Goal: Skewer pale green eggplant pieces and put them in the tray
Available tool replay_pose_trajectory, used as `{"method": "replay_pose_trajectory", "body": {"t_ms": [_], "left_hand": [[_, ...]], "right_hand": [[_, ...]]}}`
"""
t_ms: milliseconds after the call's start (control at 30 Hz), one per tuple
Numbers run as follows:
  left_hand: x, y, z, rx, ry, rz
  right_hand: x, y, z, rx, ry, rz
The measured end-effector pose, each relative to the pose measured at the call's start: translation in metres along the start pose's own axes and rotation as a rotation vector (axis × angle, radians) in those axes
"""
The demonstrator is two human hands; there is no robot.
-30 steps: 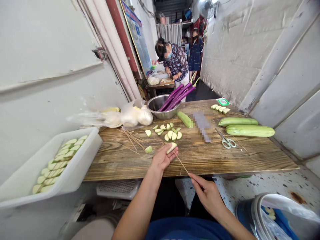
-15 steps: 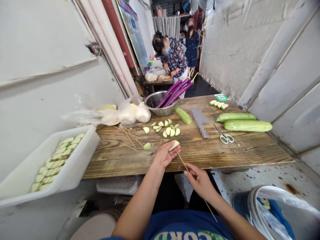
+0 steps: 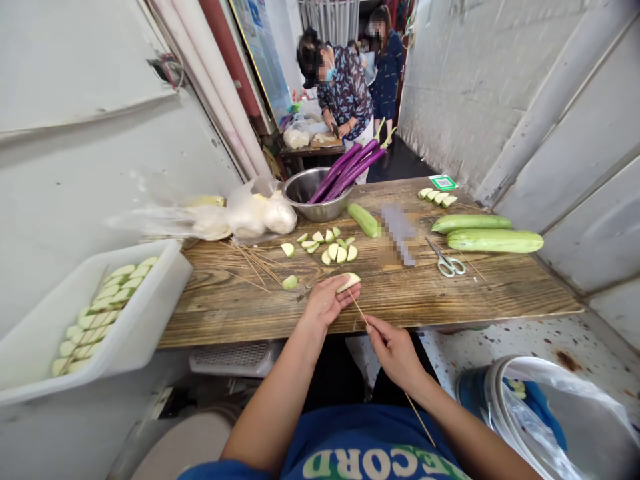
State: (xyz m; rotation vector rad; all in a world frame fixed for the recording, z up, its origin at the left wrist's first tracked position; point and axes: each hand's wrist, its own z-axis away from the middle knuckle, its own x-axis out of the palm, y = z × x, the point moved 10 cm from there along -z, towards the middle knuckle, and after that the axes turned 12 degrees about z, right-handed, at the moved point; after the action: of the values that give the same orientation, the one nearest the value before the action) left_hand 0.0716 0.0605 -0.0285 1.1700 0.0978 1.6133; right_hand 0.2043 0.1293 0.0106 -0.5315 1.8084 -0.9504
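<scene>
My left hand [image 3: 327, 299] is closed on a pale zucchini slice [image 3: 349, 282] with a green rind, held over the front of the wooden table. In my right hand [image 3: 393, 343] a long thin wooden skewer [image 3: 358, 308] is pinched between thumb and fingers. Its upper end meets the lower edge of the slice; whether it has gone in I cannot tell. The skewer's other end shows below my right wrist. Beyond my hands lie several cut zucchini pieces [image 3: 333, 253], and a single piece [image 3: 289, 283] sits to their left.
Loose skewers [image 3: 253, 261] and a plastic bag [image 3: 260, 217] lie left. A white bin [image 3: 167, 277] holds skewered slices. Behind are a steel bowl [image 3: 320, 212] with purple eggplants [image 3: 345, 175] and a blurred knife [image 3: 399, 230]. Scissors [image 3: 450, 265] and whole zucchinis [image 3: 493, 241] lie right. A co-worker [image 3: 345, 87] cuts food.
My view has tilted down slightly, so the table sits higher in the picture. Both hands keep nearly the same hold; the right hand is slightly nearer the slice.
</scene>
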Motion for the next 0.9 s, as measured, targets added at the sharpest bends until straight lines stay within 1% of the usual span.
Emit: {"method": "replay_pose_trajectory", "body": {"t_ms": [267,633,900], "left_hand": [[0.001,0.003,0.002,0.011,0.016,-0.009],[0.003,0.0,0.001,0.006,-0.004,-0.011],[0.012,0.004,0.009,0.038,-0.026,-0.047]], "right_hand": [[-0.002,-0.001,-0.001,-0.009,0.018,-0.001],[-0.004,-0.002,-0.002,-0.019,0.034,0.006],[-0.005,-0.004,-0.002,-0.027,0.033,0.025]]}}
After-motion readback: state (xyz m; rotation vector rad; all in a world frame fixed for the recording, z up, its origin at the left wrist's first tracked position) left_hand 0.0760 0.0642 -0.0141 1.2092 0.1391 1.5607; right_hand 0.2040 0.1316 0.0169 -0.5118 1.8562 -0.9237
